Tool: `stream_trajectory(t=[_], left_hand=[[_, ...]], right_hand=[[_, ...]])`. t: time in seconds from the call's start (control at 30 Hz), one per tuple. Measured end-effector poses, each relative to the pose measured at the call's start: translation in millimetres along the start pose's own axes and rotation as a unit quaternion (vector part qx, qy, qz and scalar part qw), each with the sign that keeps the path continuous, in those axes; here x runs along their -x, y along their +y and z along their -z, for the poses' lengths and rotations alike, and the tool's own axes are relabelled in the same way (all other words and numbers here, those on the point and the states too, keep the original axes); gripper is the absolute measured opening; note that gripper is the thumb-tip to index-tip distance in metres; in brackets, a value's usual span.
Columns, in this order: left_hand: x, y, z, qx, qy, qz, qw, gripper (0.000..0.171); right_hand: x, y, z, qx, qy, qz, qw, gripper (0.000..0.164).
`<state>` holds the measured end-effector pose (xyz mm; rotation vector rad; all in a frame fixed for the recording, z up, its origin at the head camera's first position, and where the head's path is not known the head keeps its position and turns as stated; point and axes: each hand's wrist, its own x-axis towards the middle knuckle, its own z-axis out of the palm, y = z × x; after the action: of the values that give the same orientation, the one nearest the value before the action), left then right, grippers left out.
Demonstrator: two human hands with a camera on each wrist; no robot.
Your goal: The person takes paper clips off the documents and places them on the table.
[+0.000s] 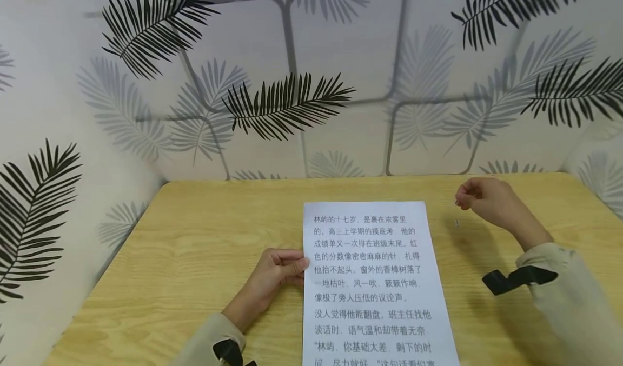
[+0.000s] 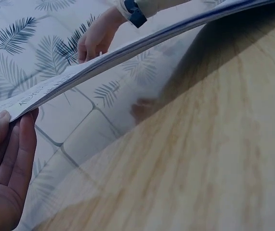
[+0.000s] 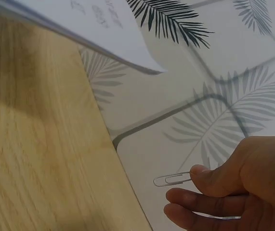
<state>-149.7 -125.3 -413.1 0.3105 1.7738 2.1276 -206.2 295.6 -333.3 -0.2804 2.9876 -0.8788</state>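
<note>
A stack of white paper sheets [image 1: 367, 279] printed with Chinese text is held at its left edge by my left hand [image 1: 270, 279]. In the left wrist view, that hand's thumb lies on top of the stack and the fingers are beneath, with the sheets lifted off the table. My right hand [image 1: 491, 204] is in the air beyond the upper right corner of the stack, apart from it. Between thumb and fingers it pinches a silver wire paper clip [image 3: 172, 180], whose looped end sticks out.
The light wood table [image 1: 219, 214] extends around the stack on both sides. Behind it stands a wall covering [image 1: 340, 139] with dark and grey leaf prints. Black straps [image 1: 521, 279] go around both sleeves.
</note>
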Motion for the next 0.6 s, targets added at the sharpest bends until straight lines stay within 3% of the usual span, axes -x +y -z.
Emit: stream_trajectory(t=[0.43, 0.6], left_hand=[[1.1, -0.1, -1.5, -0.003, 0.005, 0.011, 0.9999, 0.033], [1.2, -0.7, -0.7, -0.003, 0.005, 0.008, 0.9999, 0.033]], right_hand=[[0, 31, -8, 0.037, -0.049, -0.004, 0.998, 0.015], [-4, 41, -12, 0.038, -0.046, 0.003, 0.998, 0.012]])
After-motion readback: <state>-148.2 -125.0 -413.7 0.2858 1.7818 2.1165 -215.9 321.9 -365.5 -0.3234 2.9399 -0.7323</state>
